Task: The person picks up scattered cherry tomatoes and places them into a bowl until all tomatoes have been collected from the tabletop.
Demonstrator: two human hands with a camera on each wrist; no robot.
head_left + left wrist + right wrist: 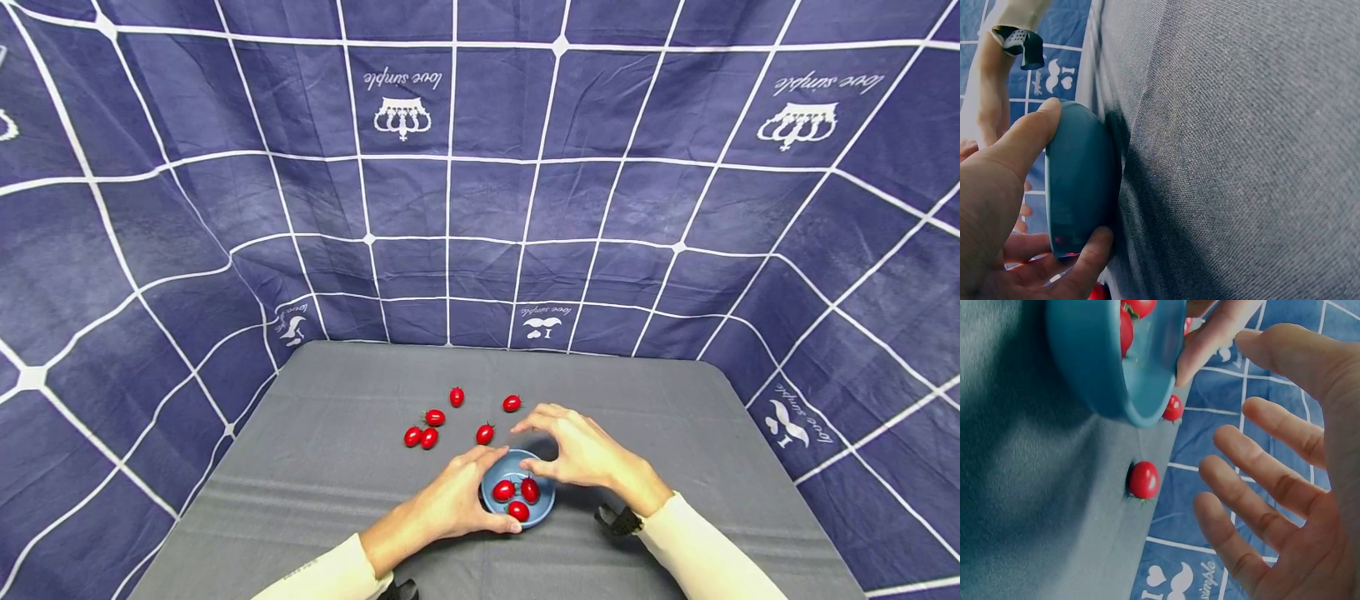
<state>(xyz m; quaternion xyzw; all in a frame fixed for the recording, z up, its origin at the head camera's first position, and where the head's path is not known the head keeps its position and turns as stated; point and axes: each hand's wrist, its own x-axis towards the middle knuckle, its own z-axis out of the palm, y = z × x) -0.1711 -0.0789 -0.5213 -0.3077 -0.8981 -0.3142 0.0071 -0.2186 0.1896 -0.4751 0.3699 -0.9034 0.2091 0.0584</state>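
My left hand (457,498) holds a small blue bowl (546,510) from its left side, thumb at the near rim and fingers at the far side. Three red cherry tomatoes (518,511) lie inside the bowl. In the left wrist view the outer wall of the bowl (1082,175) shows between thumb and fingers, close to the cloth. My right hand (581,450) hovers over the bowl's right edge, fingers spread and holding nothing. The right wrist view shows its fingers apart, beside the bowl (1085,356). A loose cherry tomato (485,434) lies just beyond the bowl.
More cherry tomatoes lie farther back: one (512,403) beyond my right hand, another (457,397) toward the back, and a cluster (429,437) on the left. Grey cloth covers the table (337,400). A blue checked curtain (480,200) surrounds its back and sides.
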